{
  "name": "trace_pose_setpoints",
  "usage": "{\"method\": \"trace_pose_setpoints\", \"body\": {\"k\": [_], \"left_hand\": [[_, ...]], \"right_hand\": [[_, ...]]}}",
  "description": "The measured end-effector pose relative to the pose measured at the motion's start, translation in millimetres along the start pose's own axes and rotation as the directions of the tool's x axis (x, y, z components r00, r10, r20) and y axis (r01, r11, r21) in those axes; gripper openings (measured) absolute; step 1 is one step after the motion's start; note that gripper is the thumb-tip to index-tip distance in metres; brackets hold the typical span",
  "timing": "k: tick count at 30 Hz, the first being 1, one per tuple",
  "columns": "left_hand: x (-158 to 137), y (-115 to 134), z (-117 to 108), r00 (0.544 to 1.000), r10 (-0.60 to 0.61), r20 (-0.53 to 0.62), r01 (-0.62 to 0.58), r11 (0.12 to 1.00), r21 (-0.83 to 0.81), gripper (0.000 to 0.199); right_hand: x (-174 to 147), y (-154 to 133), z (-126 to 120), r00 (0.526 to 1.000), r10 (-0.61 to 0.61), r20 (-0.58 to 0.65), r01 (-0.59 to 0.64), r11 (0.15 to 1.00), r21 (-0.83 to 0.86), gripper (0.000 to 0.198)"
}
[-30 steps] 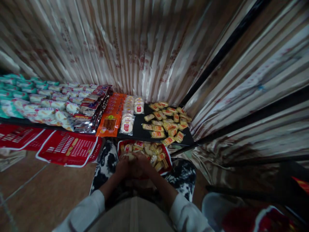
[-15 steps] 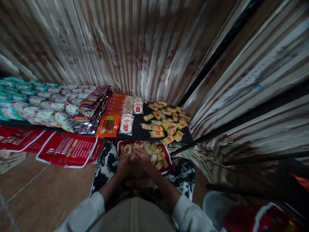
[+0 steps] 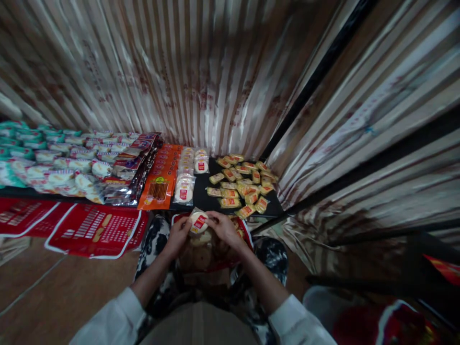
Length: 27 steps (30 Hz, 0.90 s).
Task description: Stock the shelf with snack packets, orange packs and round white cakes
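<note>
Between both hands is a round white rice cracker packet (image 3: pixel 199 221) with a red label, held by its edges. My left hand (image 3: pixel 179 233) pinches its left side, and my right hand (image 3: pixel 222 225) grips its right side. Below them, between my knees, a red bag with a white rim (image 3: pixel 248 235) holds more packets, partly hidden by my hands and arms. Just ahead on the black shelf (image 3: pixel 201 196), similar round white packets (image 3: pixel 184 189) lie in a column. Small yellow wrapped snacks (image 3: pixel 230 193) are spread to their right.
Orange snack packs (image 3: pixel 158 184), dark foil packs (image 3: pixel 125 175) and rows of white and green packets (image 3: pixel 64 167) cover the shelf's left part. Red bags (image 3: pixel 97 230) hang below it. Black poles (image 3: pixel 323 191) and a striped curtain (image 3: pixel 215 72) close off the back and right.
My hands, earlier bunched together low over the red bag, are now apart. The round white packet is now plainly visible between them, held up nearer the shelf edge. The view has shifted slightly.
</note>
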State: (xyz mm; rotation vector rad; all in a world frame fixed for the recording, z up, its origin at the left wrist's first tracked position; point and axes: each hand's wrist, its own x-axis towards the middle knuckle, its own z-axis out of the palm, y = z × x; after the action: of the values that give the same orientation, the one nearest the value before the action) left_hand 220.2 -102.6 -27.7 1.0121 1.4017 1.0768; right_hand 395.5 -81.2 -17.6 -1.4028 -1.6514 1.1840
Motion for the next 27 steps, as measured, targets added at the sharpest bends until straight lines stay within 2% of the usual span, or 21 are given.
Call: {"method": "trace_pose_setpoints", "body": {"k": [4, 8, 15, 18, 20, 22, 24, 25, 27], "left_hand": [[-1.2, 19.8, 0.8, 0.999, -0.048, 0.025, 0.052, 0.983, -0.176, 0.043], [-3.1, 30.5, 4.9, 0.990, -0.130, 0.049, 0.138, 0.922, -0.361, 0.047], [1.2, 41.6, 21.2, 0.981, -0.168, 0.102, 0.194, 0.914, -0.356, 0.038], [9.1, 45.2, 26.5, 0.982, -0.175, 0.066, 0.187, 0.924, -0.333, 0.033], [16.9, 47.5, 26.9, 0.987, -0.160, 0.022, 0.159, 0.941, -0.298, 0.031], [26.0, 50.9, 24.2, 0.994, -0.108, 0.008, 0.107, 0.973, -0.206, 0.028], [35.4, 56.9, 19.1, 1.000, -0.006, 0.027, 0.008, 0.999, -0.043, 0.026], [40.0, 61.3, 16.2, 0.997, 0.062, 0.047, -0.065, 0.996, 0.055, 0.026], [49.3, 72.4, 10.9, 0.971, 0.215, 0.107, -0.236, 0.940, 0.247, 0.027]], "right_hand": [[4.6, -6.9, -6.3, 0.996, 0.040, -0.076, -0.024, 0.978, 0.205, 0.023], [8.4, -18.2, -11.9, 0.981, 0.129, -0.143, -0.073, 0.936, 0.344, 0.031], [13.3, -21.2, -7.5, 0.944, 0.257, -0.209, -0.109, 0.836, 0.538, 0.043], [15.5, -15.3, -5.5, 0.951, 0.258, -0.169, -0.129, 0.831, 0.541, 0.041], [16.1, -11.9, -6.1, 0.954, 0.249, -0.169, -0.150, 0.880, 0.451, 0.040], [15.9, -11.8, -10.0, 0.942, 0.179, -0.284, -0.113, 0.966, 0.234, 0.043], [15.8, -16.4, -17.6, 0.906, -0.029, -0.422, -0.006, 0.997, -0.081, 0.048], [16.3, -20.2, -22.5, 0.884, -0.158, -0.439, 0.058, 0.971, -0.232, 0.048], [19.6, -29.2, -32.6, 0.857, -0.357, -0.372, 0.180, 0.883, -0.432, 0.045]]}}
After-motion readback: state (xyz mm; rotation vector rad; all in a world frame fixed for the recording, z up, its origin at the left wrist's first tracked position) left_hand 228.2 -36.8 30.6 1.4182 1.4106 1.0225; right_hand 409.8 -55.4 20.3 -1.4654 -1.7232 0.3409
